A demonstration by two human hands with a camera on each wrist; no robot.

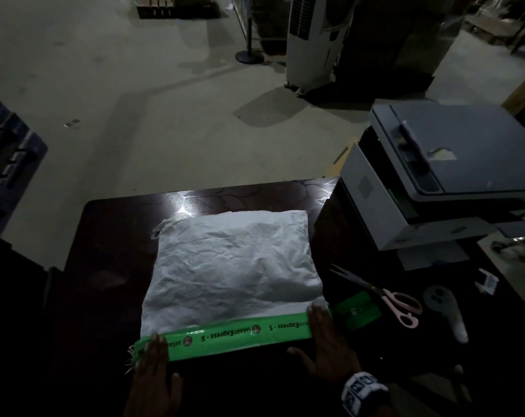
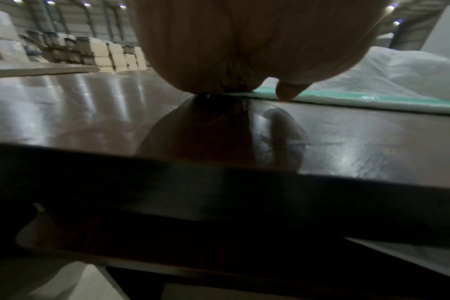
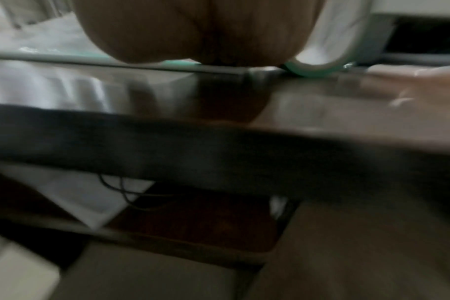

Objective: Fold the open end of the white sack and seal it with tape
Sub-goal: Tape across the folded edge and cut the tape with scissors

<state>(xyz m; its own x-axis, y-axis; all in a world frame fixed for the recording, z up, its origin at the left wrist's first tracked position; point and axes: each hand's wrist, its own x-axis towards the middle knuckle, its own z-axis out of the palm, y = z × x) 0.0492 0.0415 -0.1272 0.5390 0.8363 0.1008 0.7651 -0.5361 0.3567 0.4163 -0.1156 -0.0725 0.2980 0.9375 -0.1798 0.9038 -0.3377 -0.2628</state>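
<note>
The head camera looks down from high above the dark shiny wooden table (image 1: 110, 236), facing its far edge. Each wrist camera sits very low at the table's near edge (image 2: 219, 182), very close, looking across its top (image 3: 321, 105). All three views share the table top along that near edge.

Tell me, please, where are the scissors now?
In the head view the scissors lie on the dark table, right of the white sack, just beyond the right hand and beside the tape roll.
</note>
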